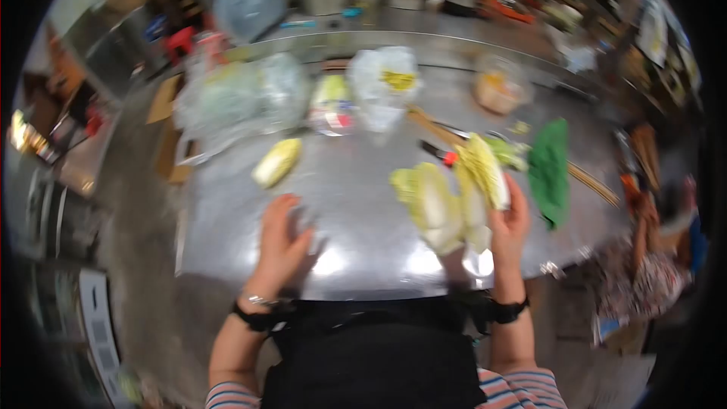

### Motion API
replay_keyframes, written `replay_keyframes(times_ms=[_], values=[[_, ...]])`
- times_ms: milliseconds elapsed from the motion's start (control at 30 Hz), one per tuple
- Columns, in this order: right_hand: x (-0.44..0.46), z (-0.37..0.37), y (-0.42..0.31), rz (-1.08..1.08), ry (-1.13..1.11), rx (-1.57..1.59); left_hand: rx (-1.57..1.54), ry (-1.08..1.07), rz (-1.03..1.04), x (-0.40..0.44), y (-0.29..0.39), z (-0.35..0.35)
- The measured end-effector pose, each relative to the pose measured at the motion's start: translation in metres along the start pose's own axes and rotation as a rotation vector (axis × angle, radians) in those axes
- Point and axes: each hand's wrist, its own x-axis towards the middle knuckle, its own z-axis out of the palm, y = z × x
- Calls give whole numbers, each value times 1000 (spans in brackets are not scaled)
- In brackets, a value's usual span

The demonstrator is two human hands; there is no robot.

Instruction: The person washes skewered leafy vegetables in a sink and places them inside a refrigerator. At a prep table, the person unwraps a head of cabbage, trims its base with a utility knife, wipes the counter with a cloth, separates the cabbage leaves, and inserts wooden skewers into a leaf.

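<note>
My right hand (511, 221) is closed on the lower end of a napa cabbage leaf (485, 170), yellow at the frilly top and white along the rib. Beside it on the steel table (341, 204) lie more loose cabbage leaves (434, 201), overlapping. My left hand (284, 241) is open near the front left of the table, thumb apart from the fingers, with nothing in it. Just beyond its fingertips lies a small pale-yellow cabbage heart (277, 163). Behind the leaves is a black-handled object (437, 153) with a red end, blurred.
A green cloth (550, 174) lies right of the leaves, near thin wooden sticks (594, 184). Along the back stand plastic bags (235, 102), a white bag (382, 95), a wrapped cabbage (332, 106) and a clear tub (500, 89). Another person (647, 273) is at the right.
</note>
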Motion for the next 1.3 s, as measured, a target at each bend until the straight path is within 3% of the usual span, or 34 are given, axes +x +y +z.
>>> replay_keyframes(times_ms=[33, 100, 133, 400, 467, 500, 567, 633, 700, 800, 867, 933, 1033, 1133, 1300], values=[[-2, 7, -1, -111, 6, -248, 24, 13, -43, -3, 1, -2], [-3, 20, 15, -549, -201, -803, 106, 63, -90, 1, -9, -16], [-7, 26, 22, -527, -335, -789, 154, 107, -78, 8, -13, -24], [-24, 40, -18, -432, -357, -827, 396, 78, -170, 89, -59, -30], [-25, 40, -31, -472, -254, -863, 445, -154, -294, 98, -70, -20], [-27, 39, -33, -472, -253, -863, 444, -154, -292, 97, -78, -16], [-29, 38, -36, -502, -245, -615, -260, -68, -458, 91, -90, -11], [-34, 52, -45, -501, -319, -435, -1107, -123, -657, 69, -60, -23], [-39, 73, -48, -261, -513, -189, -1446, -188, -641, 46, -32, -29], [-43, 107, -52, -256, -642, -92, -1692, -147, -683, 14, 10, -25], [-45, 126, -62, -256, -678, -55, -1647, -112, -685, -5, 24, -16], [-45, 139, -70, -431, -679, -31, -1576, -66, -700, -15, 40, -11], [-48, 145, -70, -530, -685, -30, -1635, -98, -645, -26, 50, -8], [-49, 140, -65, -629, -718, -69, -1495, -58, -658, -31, 63, -8], [-58, 132, -61, -562, -752, -60, -1359, 35, -640, -37, 68, 0]])
